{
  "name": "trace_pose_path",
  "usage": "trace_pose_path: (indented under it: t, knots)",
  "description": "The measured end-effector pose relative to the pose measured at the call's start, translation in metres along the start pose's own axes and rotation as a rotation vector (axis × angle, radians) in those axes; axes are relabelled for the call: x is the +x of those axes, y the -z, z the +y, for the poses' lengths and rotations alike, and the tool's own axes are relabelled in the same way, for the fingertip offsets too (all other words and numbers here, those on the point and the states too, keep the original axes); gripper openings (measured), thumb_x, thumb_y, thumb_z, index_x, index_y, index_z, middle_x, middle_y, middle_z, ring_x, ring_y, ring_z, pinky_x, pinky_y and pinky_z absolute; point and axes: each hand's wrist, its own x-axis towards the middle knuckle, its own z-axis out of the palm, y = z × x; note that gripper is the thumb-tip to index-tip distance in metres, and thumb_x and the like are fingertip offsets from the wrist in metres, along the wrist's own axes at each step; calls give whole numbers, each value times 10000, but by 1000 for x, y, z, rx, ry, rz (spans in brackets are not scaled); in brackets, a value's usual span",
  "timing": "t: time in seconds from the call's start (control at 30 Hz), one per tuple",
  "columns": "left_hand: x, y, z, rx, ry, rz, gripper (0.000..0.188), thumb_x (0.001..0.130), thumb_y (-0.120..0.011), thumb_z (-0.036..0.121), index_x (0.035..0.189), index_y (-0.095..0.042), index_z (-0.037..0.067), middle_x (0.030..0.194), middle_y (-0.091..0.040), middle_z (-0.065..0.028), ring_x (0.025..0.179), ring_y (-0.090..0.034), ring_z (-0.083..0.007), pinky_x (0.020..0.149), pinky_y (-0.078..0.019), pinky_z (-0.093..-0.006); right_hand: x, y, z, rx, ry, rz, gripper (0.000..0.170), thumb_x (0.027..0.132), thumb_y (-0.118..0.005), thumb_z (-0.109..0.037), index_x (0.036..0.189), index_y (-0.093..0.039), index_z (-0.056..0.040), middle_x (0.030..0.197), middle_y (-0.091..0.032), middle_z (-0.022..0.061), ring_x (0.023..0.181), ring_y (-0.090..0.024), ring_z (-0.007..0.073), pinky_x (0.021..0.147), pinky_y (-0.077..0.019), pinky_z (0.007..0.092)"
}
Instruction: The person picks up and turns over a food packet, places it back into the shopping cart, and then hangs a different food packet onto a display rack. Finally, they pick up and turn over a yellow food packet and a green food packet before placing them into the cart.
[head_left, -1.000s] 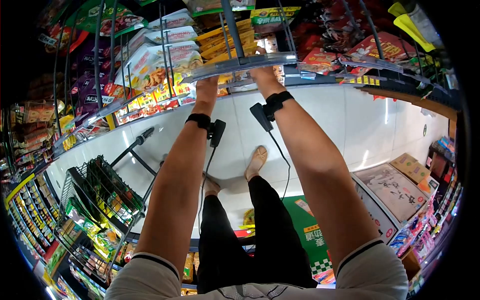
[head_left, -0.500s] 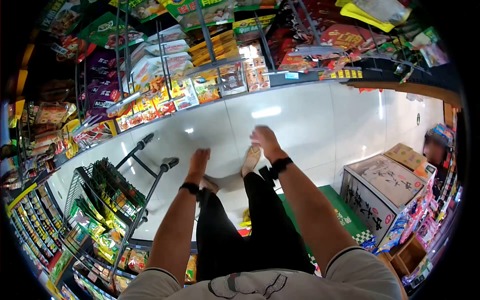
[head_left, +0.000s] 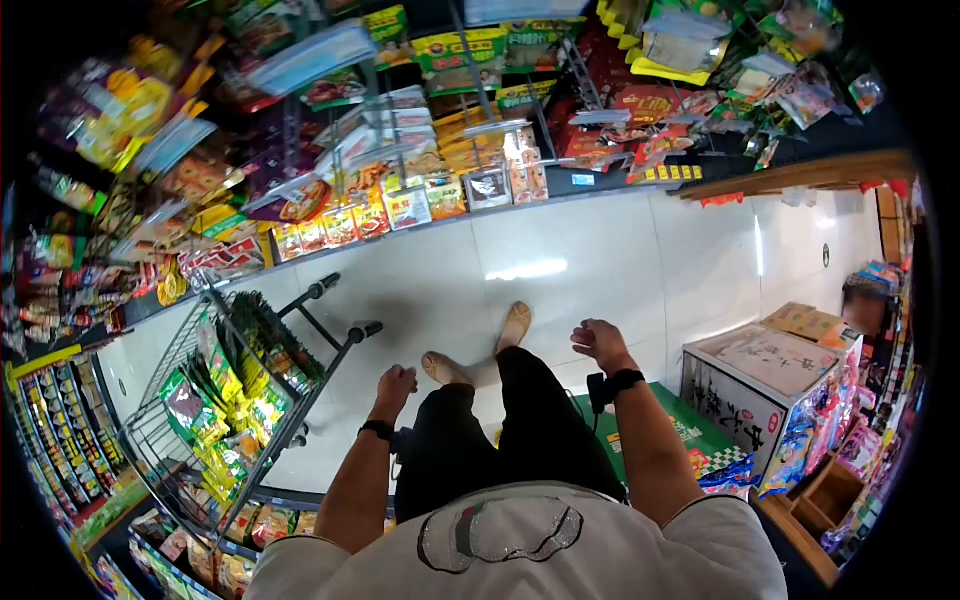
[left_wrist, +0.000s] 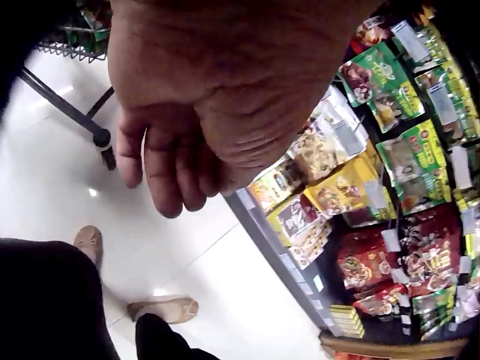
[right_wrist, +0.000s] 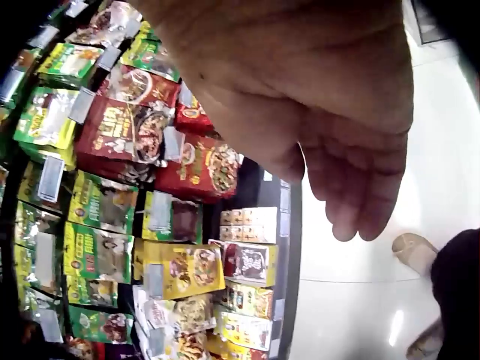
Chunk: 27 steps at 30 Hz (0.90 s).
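My left hand (head_left: 396, 388) hangs beside my left thigh in the head view, holding nothing. In the left wrist view its fingers (left_wrist: 166, 169) droop loosely, with the floor and the shelf's packets behind them. My right hand (head_left: 602, 343) hangs farther out to the right, also holding nothing. Its fingers (right_wrist: 356, 187) are relaxed in the right wrist view. Nearest my left hand is a wire shopping cart (head_left: 345, 352) carrying green and yellow packets (head_left: 200, 405). Ahead, a shelf displays yellow bags (right_wrist: 184, 268), dark red bags (right_wrist: 196, 169) and green packets (head_left: 460, 62) hanging from hooks.
White floor tiles (head_left: 590, 245) lie between my feet and the shelf. At right stands a large white carton (head_left: 755, 375) beside a green display panel (head_left: 660, 430). A person (head_left: 865, 300) is at the far right edge. Small boxes (head_left: 525, 175) line the shelf's lower front.
Both hands have withdrawn from the front of the shelf and dropped beside my body, moving apart. The view has shifted, bringing more upper-shelf packets and the cart's contents into sight.
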Motion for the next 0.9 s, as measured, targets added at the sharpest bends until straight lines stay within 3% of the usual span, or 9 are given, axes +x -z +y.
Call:
trace_pose_path:
  t: [0.03,0.13,0.2,0.33,0.5,0.7,0.8,0.83,0.9]
  knots:
    - [-8,8,14,-106,45,-65,313,951,-553,302,912,-598,-5,741,-662,-114,640,-661,-187,611,-520,-303,-6,-4,-3,24,18,-23,296,936,-541,-248,1112,-557,-9,989,-646,138,871,-673,273,785,-583,425]
    - [-41,28,36,-177,-17,-71,312,956,-542,309,930,-598,3,732,-654,-112,657,-656,-185,598,-509,-300,-22,-20,-20,-28,100,-51,317,927,-557,-241,1134,-563,0,1024,-647,151,872,-672,272,788,-579,413]
    - [-58,39,24,-190,-44,-52,323,953,-537,327,952,-608,11,741,-651,-96,672,-644,-176,587,-495,-300,-35,-32,-41,-43,187,-89,345,925,-577,-244,1166,-565,4,1035,-654,155,881,-675,271,802,-575,401]
    - [-91,74,-28,70,-300,-25,352,942,-537,356,956,-626,16,743,-647,-77,669,-631,-179,602,-492,-336,-60,-63,-85,-177,427,-258,362,942,-571,-241,1215,-559,-5,1021,-666,141,906,-675,258,797,-568,365]
    - [-162,111,-48,-100,-237,156,333,971,-518,333,909,-617,21,749,-646,-74,677,-625,-167,594,-494,-309,-118,-139,-114,-444,488,-291,316,958,-554,-255,1164,-588,-18,1002,-674,130,898,-673,222,762,-563,343]
    - [-208,128,-63,-103,-147,363,301,953,-562,286,965,-637,-6,821,-676,-137,747,-665,-237,671,-521,-364,-156,-244,-72,-888,535,-582,242,980,-533,-261,1128,-615,-88,932,-698,106,803,-670,171,693,-534,281]
    - [-200,125,-89,3,-425,811,263,931,-609,246,1001,-632,-6,889,-675,-187,840,-664,-310,755,-523,-408,-183,-296,-37,-1083,516,-728,243,984,-500,-210,1159,-597,-72,934,-692,87,802,-652,143,709,-518,277]
    - [-207,133,-83,-7,-304,810,279,901,-646,214,1093,-616,12,1016,-655,-206,989,-619,-367,851,-501,-435,-191,-308,-28,-1141,513,-768,247,984,-497,-205,1166,-592,-67,938,-690,86,807,-648,141,719,-515,276]
    - [-213,151,-70,143,-419,978,328,885,-658,205,1149,-595,21,1075,-638,-200,1045,-594,-370,889,-486,-434,-211,-325,-16,-1248,483,-824,261,987,-496,-199,1185,-578,-52,966,-680,88,834,-638,135,756,-501,268]
